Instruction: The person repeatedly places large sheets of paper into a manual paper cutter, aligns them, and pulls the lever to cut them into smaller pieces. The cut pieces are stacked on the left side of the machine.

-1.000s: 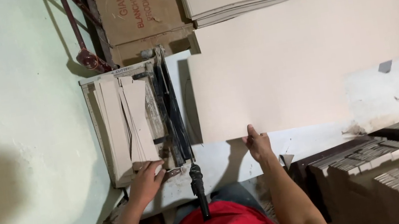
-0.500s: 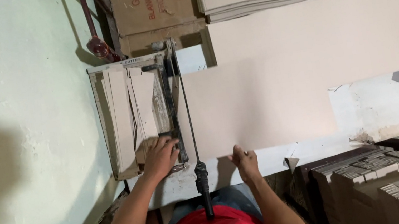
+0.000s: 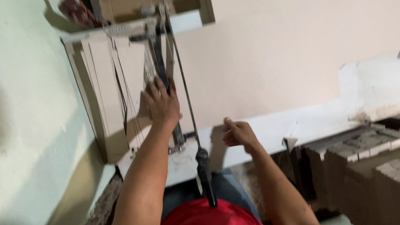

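Left hand (image 3: pixel 160 104) lies flat, fingers spread, on the cut strips (image 3: pixel 112 97) beside the cutter blade (image 3: pixel 180 73); right hand (image 3: pixel 238 134) curls closed on the board's (image 3: pixel 280 46) near edge. Squaring the board needs fingers off the blade line. Stacked strips (image 3: pixel 379 164) crowd the right.

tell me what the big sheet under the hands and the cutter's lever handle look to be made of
Big sheet: probably paperboard, matte beige, flat and thin-edged.
Lever handle: apparently a dark rubber or plastic grip on a thin metal arm; its dull black surface leaves this open.
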